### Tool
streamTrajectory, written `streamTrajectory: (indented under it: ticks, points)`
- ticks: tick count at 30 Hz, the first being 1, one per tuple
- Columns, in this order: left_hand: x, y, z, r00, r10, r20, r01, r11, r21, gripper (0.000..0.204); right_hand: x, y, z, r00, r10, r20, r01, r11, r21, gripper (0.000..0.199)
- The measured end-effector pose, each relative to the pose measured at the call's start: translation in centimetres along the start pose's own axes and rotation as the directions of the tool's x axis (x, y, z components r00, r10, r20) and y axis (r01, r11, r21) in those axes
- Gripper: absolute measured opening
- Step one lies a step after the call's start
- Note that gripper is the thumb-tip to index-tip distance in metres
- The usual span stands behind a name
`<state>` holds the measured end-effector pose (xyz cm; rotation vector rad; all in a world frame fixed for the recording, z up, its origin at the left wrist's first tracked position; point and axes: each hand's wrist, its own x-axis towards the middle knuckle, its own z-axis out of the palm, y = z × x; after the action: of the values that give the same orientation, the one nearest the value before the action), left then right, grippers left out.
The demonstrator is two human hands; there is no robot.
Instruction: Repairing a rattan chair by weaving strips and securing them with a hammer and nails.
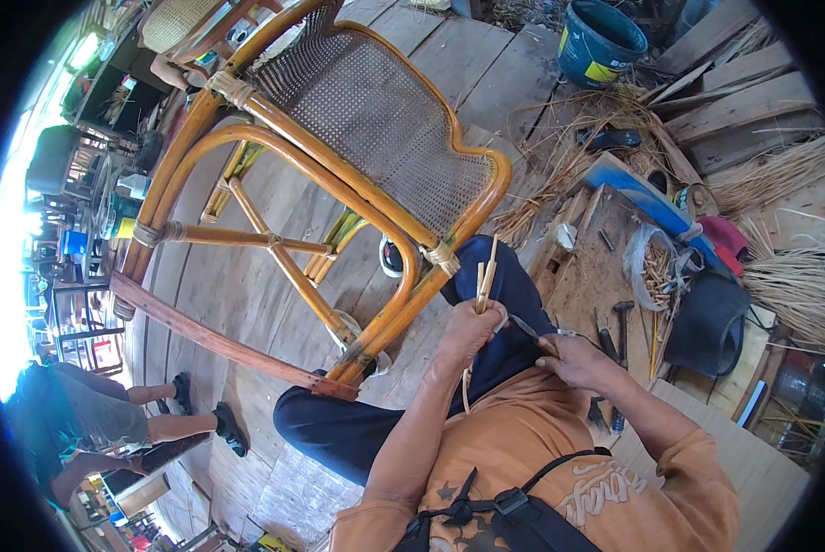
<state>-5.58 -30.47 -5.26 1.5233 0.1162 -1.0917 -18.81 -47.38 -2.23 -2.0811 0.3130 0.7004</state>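
My left hand (475, 329) is closed around a few thin, pale rattan strips (487, 276), whose upper ends stick up past the fingers and one end hangs below. Close beside it, my right hand (571, 357) grips a knife (526, 327) by its handle, the blade pointing toward the left hand. A rattan armchair (275, 241) with woven cane panels lies tilted in front of my legs, its cane bindings at the joints. A reddish flat wooden slat (233, 333) runs from the chair's left side to my knee.
A dark green bucket (599, 48) stands at the back right. Right of me lie a blue board (653, 210), a plastic bag of small pieces (653, 269), a hammer (623, 324), a black container (707, 327) and dry strips (788, 287). Another person (95, 414) is at the left.
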Motion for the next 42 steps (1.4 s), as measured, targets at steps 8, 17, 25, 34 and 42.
streamTrajectory:
  ticks: [8,17,25,34,42]
  points:
    - [-0.3,0.4,0.3,1.000,0.019,-0.020,-0.018,0.999,0.048,0.012,-0.1,-1.2,-0.2,0.993,0.116,-0.037,-0.116,0.993,0.011,0.031]
    - [0.1,0.2,0.3,1.000,-0.028,0.005,0.028,0.999,-0.042,0.011,0.1,-1.3,-0.6,0.964,0.243,0.112,-0.258,0.954,0.155,0.035]
    - [-0.9,0.6,0.5,0.998,-0.057,0.026,0.059,0.996,-0.072,0.012,0.4,0.0,-0.6,0.965,0.262,0.027,-0.262,0.965,-0.014,0.028]
    - [1.1,-0.7,1.2,1.000,-0.018,0.010,0.017,0.998,0.058,0.017,-0.1,0.2,-1.1,0.970,0.236,0.060,-0.223,0.960,-0.168,0.023]
    - [0.1,0.0,0.9,0.999,-0.040,-0.018,0.041,0.998,0.040,0.017,-0.5,0.2,-1.3,0.984,0.174,0.048,-0.167,0.978,-0.128,0.026]
